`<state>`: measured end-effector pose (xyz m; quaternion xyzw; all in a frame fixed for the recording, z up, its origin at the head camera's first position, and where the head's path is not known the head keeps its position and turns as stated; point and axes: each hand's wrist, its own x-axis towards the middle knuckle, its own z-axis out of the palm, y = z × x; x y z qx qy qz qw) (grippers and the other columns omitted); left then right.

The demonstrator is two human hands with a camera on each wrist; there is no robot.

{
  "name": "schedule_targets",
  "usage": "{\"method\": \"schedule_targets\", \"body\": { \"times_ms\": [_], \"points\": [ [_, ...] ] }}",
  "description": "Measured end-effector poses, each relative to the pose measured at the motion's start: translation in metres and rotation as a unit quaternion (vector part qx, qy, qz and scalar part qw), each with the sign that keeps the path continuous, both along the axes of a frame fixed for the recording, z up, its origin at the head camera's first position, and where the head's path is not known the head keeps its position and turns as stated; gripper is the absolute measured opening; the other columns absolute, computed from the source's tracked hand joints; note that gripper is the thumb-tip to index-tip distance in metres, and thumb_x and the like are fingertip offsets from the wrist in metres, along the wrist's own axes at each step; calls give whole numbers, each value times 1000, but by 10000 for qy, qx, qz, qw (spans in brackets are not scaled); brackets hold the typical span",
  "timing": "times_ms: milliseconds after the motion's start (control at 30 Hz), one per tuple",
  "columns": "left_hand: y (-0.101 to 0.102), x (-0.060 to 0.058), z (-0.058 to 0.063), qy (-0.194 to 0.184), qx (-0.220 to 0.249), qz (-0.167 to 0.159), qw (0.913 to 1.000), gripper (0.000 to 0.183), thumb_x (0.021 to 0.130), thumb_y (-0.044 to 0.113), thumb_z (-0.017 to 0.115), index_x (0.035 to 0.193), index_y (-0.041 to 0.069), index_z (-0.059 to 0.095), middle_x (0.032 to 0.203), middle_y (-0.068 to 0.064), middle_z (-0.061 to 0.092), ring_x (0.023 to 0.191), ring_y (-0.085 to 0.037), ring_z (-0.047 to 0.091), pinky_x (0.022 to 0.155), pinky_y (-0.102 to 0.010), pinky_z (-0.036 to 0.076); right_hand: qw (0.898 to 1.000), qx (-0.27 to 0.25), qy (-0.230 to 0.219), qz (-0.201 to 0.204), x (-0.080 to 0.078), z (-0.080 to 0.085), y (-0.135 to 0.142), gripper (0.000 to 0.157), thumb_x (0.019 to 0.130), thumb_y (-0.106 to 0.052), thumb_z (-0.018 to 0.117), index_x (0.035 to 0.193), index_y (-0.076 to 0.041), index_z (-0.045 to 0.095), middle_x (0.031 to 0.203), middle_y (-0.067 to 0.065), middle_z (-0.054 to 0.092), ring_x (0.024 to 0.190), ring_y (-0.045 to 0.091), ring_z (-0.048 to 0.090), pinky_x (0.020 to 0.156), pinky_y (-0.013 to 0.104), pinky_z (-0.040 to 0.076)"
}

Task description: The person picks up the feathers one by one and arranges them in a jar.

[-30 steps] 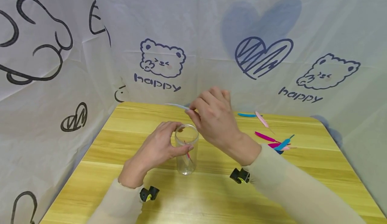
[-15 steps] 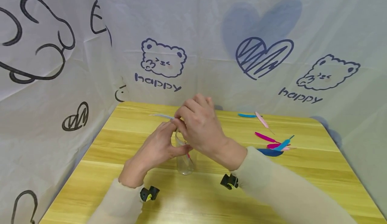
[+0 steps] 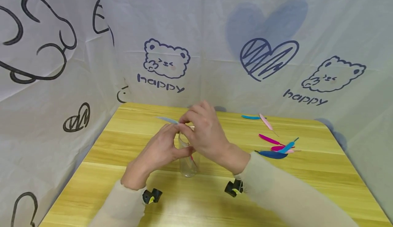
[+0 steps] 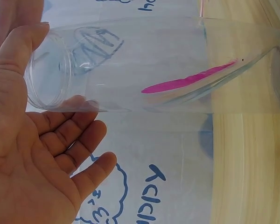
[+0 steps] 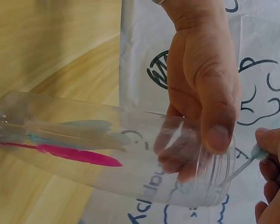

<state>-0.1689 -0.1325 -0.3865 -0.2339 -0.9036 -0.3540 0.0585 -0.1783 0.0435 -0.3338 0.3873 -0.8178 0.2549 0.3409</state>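
A clear cylindrical jar (image 3: pixel 188 169) stands upright on the table, with my left hand (image 3: pixel 158 148) gripping it near the rim between thumb and fingers. Inside the jar lean a magenta feather (image 4: pixel 186 84) and some pale ones, including a bluish feather (image 5: pixel 88 127). Over the jar's mouth, my right hand (image 3: pixel 205 130) pinches a pale blue feather (image 3: pixel 167 120) between thumb and fingertips. Its vane points left, and in the right wrist view its quill (image 5: pixel 242 169) reaches in at the rim. The right hand hides part of the rim in the head view.
To the right lie several loose feathers: a blue feather (image 3: pixel 250 117), a light pink feather (image 3: pixel 265 121), a magenta feather (image 3: pixel 268 138), a turquoise feather (image 3: pixel 288 147) and a navy feather (image 3: pixel 272 155). A printed white cloth (image 3: pixel 215 66) hangs behind the wooden table (image 3: pixel 129 131).
My right hand has moved left and down, bringing the pale blue feather to the jar's mouth. The right sleeve has uncovered the navy feather. My left hand stays on the jar.
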Motion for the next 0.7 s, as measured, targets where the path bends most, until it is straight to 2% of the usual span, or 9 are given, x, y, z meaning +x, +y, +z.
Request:
{"method": "schedule_targets", "body": {
  "times_ms": [233, 467, 700],
  "points": [
    [1, 0, 0, -52, -48, 20, 10000, 63, 89, 52, 82, 140, 23, 61, 123, 4, 62, 121, -20, 56, 106, -44, 50, 9996, 38, -265, -107, -5, -7, 8, 14, 83, -12, 90, 85, -8, 77, 84, 1, 70, 86, 24, 54, 79, 37, 45],
    [0, 0, 1, -146, -29, 28, 9999, 59, 89, 53, 81, 132, 18, 62, 119, 1, 62, 117, -21, 56, 101, -43, 51, 9984, 257, -442, -240, -9, -11, 17, 15, 84, -17, 89, 85, -10, 77, 84, 1, 71, 86, 23, 54, 78, 38, 44],
    [1, 0, 2, -385, 15, 113, 9992, 72, 88, 58, 80, 141, 13, 60, 130, -1, 63, 127, -24, 56, 109, -49, 50, 9963, 221, -785, -262, -12, -7, 26, 13, 86, -16, 88, 86, -9, 77, 85, 0, 71, 85, 24, 54, 78, 37, 46]
  ]
}}
